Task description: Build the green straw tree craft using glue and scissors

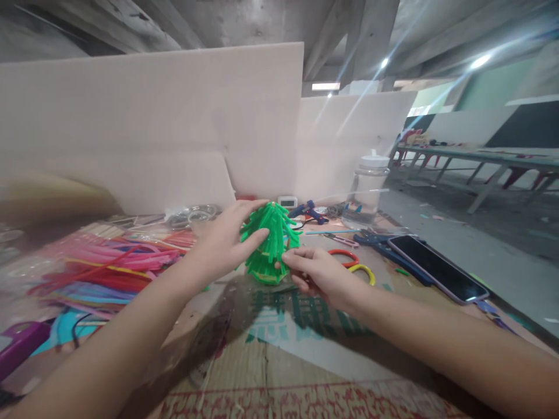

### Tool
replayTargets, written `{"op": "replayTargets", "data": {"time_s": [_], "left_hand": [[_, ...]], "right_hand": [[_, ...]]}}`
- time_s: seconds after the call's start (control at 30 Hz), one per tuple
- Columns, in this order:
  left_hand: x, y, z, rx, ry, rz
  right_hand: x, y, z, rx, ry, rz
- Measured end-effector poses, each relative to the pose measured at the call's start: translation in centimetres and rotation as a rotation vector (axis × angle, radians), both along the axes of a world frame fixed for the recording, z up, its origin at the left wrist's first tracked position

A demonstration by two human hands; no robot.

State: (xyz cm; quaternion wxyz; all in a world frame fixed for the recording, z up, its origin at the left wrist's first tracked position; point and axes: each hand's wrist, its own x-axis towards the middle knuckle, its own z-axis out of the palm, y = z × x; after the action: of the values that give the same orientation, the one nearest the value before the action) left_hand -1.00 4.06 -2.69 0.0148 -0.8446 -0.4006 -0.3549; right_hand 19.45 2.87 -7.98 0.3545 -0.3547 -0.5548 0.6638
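A small green tree-shaped figure made of pipe cleaners (pixel 273 241) stands on a sheet of cardboard (pixel 279 349). My left hand (pixel 225 238) rests against its left side, fingers stretched over the top and middle tiers. My right hand (pixel 317 273) is at its lower right, with thumb and forefinger pinched together on a green strand near the base.
A heap of coloured pipe cleaners (pixel 100 262) lies at the left. A black phone (pixel 439 267), scissors with red and yellow loops (pixel 353 262), a blue glue gun (pixel 308 210) and a clear bottle (pixel 367 189) sit at the right. White boards (pixel 174 116) wall the back.
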Motion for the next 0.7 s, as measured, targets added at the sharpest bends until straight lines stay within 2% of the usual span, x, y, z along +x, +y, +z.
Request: {"op": "replayTargets", "data": {"time_s": [0.5, 0.6, 0.7], "left_hand": [[0.9, -1.1, 0.1, 0.018, 0.046, 0.002], [0.7, -1.1, 0.2, 0.025, 0.041, -0.005], [0.3, -0.7, 0.1, -0.014, 0.018, -0.011]], "right_hand": [[-0.2, -0.6, -0.2, 0.033, -0.008, 0.036], [-0.1, -0.6, 0.2, 0.096, -0.118, 0.022], [0.5, -0.4, 1.4, 0.259, -0.344, 0.068]]}}
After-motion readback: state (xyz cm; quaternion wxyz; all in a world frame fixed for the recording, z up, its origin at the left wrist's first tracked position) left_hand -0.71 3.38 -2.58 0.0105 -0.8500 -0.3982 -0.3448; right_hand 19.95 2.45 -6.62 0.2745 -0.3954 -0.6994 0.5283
